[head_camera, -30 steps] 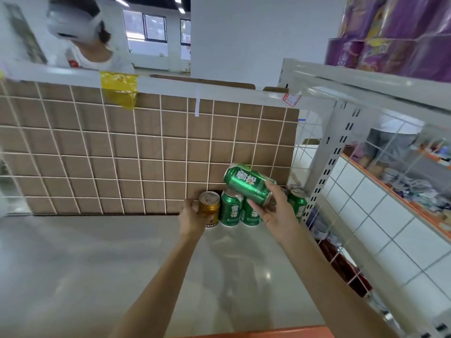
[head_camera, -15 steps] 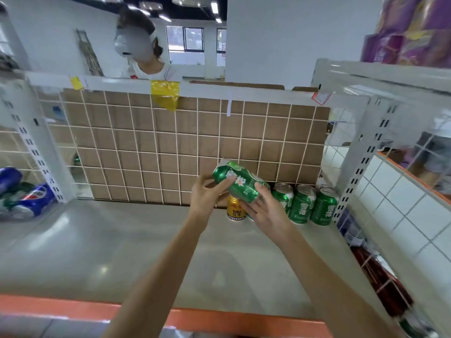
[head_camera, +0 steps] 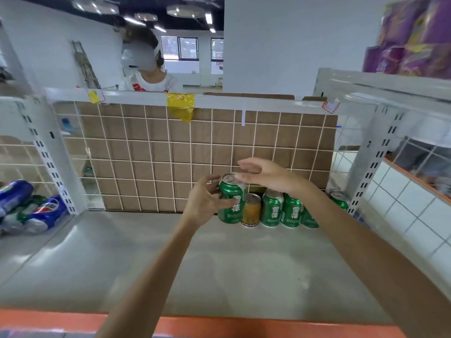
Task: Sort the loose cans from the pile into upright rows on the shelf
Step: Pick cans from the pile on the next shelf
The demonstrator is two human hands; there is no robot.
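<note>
A green can (head_camera: 231, 203) stands upright on the grey shelf (head_camera: 219, 264), at the left end of a row by the back grid. My left hand (head_camera: 207, 201) is wrapped around its left side, thumb across the front. My right hand (head_camera: 266, 175) hovers over the can's top with fingers spread and nothing in it. The row continues rightward with a gold can (head_camera: 251, 211) and green cans (head_camera: 272, 211), (head_camera: 291, 213). Another green can (head_camera: 339, 202) stands by the right post. The pile of loose cans (head_camera: 36, 211), blue and green ones lying on their sides, is at the far left.
A white wire grid backed with brown cardboard (head_camera: 170, 154) closes the shelf's back. White slotted posts stand at the left (head_camera: 48, 157) and right (head_camera: 373, 157). An orange strip (head_camera: 244, 325) marks the front edge. A person (head_camera: 148, 76) stands behind the shelf. Purple packs (head_camera: 410, 40) sit above right.
The green can went from tilted in my right hand to upright on the shelf beside the gold can. My left hand took hold of it; my right hand let go and opened above it.
</note>
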